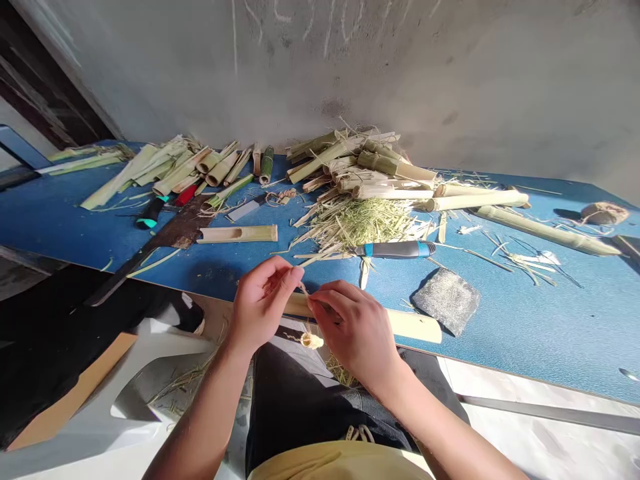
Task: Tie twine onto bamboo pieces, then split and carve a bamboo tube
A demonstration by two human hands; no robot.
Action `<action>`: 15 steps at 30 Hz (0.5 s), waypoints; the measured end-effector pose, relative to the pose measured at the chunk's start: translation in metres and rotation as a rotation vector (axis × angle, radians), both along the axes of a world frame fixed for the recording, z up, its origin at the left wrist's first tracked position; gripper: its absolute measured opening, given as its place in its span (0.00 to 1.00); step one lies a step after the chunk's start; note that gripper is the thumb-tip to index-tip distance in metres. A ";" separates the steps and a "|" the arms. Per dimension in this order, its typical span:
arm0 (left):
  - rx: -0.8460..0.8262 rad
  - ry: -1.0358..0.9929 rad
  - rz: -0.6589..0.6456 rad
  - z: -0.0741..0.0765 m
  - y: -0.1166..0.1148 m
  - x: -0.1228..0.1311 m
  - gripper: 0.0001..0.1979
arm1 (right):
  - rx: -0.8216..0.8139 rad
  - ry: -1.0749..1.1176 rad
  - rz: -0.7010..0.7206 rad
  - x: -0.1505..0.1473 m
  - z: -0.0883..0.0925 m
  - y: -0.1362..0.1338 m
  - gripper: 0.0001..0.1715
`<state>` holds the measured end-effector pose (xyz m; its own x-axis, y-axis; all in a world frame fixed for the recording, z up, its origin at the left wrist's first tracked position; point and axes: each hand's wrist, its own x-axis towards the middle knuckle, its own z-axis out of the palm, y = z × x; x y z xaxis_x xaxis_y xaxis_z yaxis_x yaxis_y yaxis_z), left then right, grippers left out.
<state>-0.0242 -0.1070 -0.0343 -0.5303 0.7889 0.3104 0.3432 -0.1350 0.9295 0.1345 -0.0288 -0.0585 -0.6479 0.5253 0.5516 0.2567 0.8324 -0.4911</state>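
Both hands meet at the near edge of the blue table [525, 333]. My left hand [263, 303] is closed, pinching a thin pale string [303, 291] between thumb and fingers. My right hand [353, 330] is also closed, pinching the same string over a pale bamboo stick [415, 325] that lies along the table edge. A small knot or tuft of fibre [312, 341] hangs below the hands. A knife with a grey and blue handle [395, 249] lies just beyond the hands.
Heaps of split bamboo pieces [360, 167] and shavings [355, 223] fill the far side. A machete [165, 240] lies left, a grey sanding pad [447, 300] right, a twine ball [604, 213] far right. A white chair [125, 400] stands at lower left.
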 end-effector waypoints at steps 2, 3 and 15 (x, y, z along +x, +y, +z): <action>0.025 -0.005 0.002 0.002 0.002 0.000 0.17 | 0.031 -0.010 -0.005 0.001 -0.002 -0.001 0.07; 0.036 -0.009 0.005 0.004 0.003 0.000 0.16 | 0.051 -0.016 -0.002 0.002 -0.002 -0.001 0.08; 0.068 -0.086 -0.055 0.009 0.012 0.006 0.16 | 0.083 -0.084 -0.093 -0.002 0.002 -0.006 0.11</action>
<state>-0.0184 -0.0947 -0.0254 -0.5139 0.7963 0.3191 0.2525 -0.2151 0.9434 0.1323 -0.0348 -0.0565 -0.6440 0.5401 0.5418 0.3720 0.8400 -0.3951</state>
